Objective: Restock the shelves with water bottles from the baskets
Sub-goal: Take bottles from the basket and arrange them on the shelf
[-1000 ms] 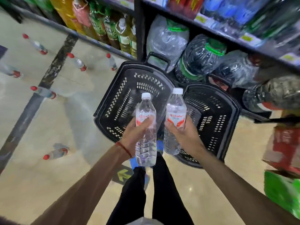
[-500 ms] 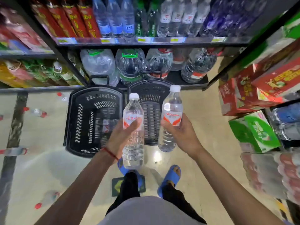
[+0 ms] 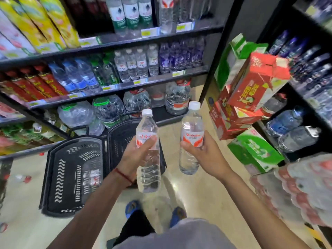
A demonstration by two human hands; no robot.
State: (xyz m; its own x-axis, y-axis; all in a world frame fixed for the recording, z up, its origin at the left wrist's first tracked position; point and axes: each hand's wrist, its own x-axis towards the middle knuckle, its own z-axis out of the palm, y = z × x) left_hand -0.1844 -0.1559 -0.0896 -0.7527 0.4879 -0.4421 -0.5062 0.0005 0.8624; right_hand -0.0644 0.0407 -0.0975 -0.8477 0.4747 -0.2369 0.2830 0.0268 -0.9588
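Fingers and thumb of the left hand (image 3: 136,155), which has a red thread (image 3: 124,175) round its wrist, wrap round the label band of a water bottle (image 3: 148,169) and hold it upright above the shop floor (image 3: 197,191). The right hand (image 3: 206,153) clamps a second water bottle (image 3: 191,126) the same way, slightly higher. The two bottles are apart, and both are clear with white caps and red-and-white labels. Below the left hand a black basket (image 3: 71,177) stands on the floor at the foot of the shelving. Blurred pale shapes at its bottom may be bottles. Just beside it is a second basket (image 3: 119,139), partly hidden by the left hand and its bottle. Small bottles (image 3: 136,65) line the front edge of the middle shelf (image 3: 158,79), and large jugs (image 3: 177,97) fill the bottom one. Red cartons (image 3: 251,87) and a green box (image 3: 255,150) are stacked against the right-hand rack. Blue sandals (image 3: 132,207) show near the lower edge, and a loose bottle (image 3: 21,178) with red on it lies on the floor at the far left.
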